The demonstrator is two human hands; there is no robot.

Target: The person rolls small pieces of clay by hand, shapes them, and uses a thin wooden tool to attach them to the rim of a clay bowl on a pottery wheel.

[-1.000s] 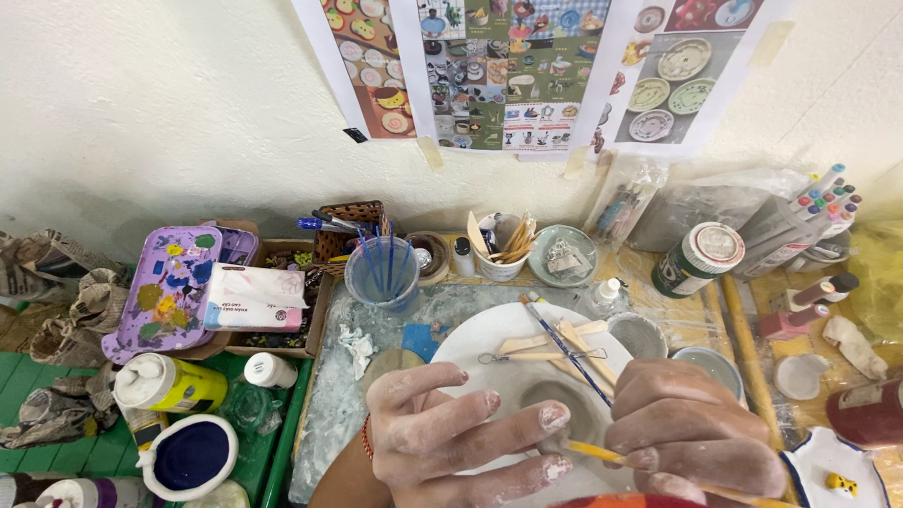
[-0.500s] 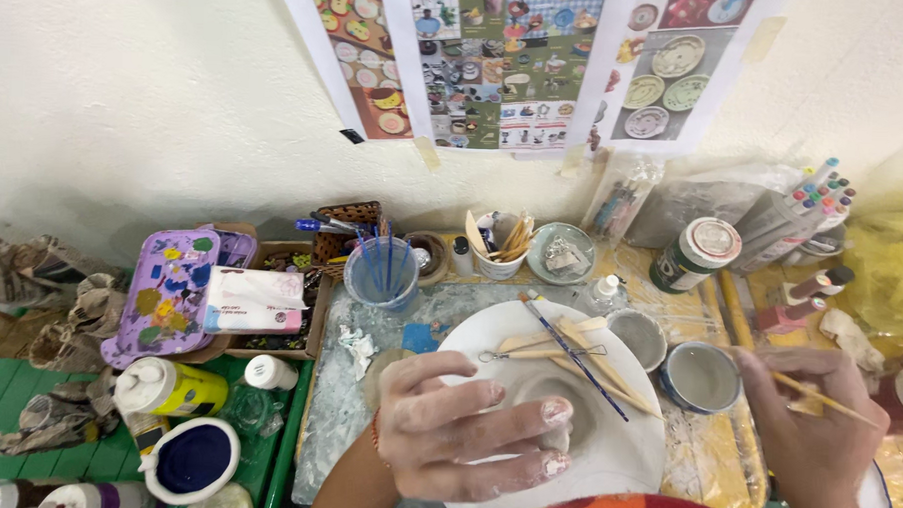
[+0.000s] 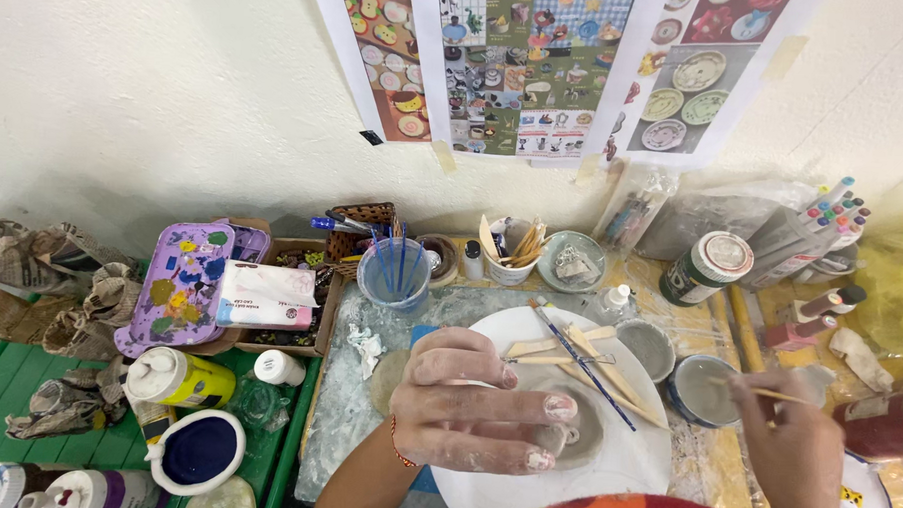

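The fingers point(image 3: 526, 412) of the left hand point(image 3: 476, 400) lay spread and flat, clay-smeared, pressing on a grey clay piece point(image 3: 580, 434) that sat on a white plate point(image 3: 629, 471) in the middle of the counter point(image 3: 341, 410); they gripped nothing, only held the clay down. The right hand point(image 3: 790, 451) was off to the right, fingers pinched around a thin wooden brush point(image 3: 762, 392) whose tip pointed left over a small grey bowl point(image 3: 702, 388). A second grey bowl point(image 3: 650, 346) stood just beside it, touching the plate's rim. Across the plate's upper part lay flat wooden sticks point(image 3: 593, 354) and a dark-handled brush point(image 3: 583, 364). Behind the plate stood a clear cup point(image 3: 396, 272) of blue brushes, a white cup point(image 3: 511, 261) of wooden tools, and a pale green dish point(image 3: 571, 260). To the right stood a dark jar point(image 3: 706, 268) with a white lid and a bundle of markers point(image 3: 818, 222). To the left were a purple palette point(image 3: 180, 285) daubed with paint, a tissue pack point(image 3: 268, 296), a yellow bottle point(image 3: 182, 380) and a tub point(image 3: 196, 450) of dark blue paint. Posters point(image 3: 538, 67) of painted dishes hung on the wall.
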